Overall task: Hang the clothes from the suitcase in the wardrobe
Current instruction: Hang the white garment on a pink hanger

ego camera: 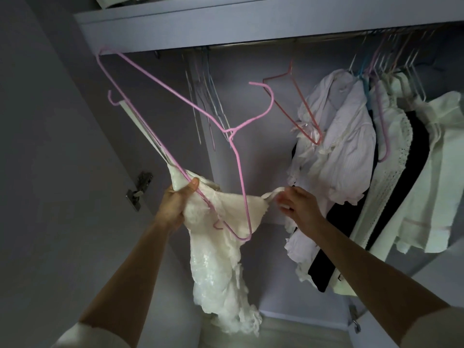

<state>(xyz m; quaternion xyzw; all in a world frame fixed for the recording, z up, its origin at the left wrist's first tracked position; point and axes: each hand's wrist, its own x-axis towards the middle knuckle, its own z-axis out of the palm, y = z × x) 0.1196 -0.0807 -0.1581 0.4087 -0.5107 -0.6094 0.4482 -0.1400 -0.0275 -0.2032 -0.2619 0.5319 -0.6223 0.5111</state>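
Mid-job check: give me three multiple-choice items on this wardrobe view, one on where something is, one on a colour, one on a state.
1. Where do the hung clothes sit on the rail?
A. right end
B. left end
C. middle

2. What colour is the hanger being held?
A. blue
B. pink
C. black

3. What is the held hanger's state?
A. hooked on the rail
B. off the rail, in hand
C. lying on the floor

Answers:
1 A: the hung clothes crowd the right of the rail.
2 B: the hanger is pink wire.
3 B: the left hand grips it with the white garment, the right hand pinches a strap.
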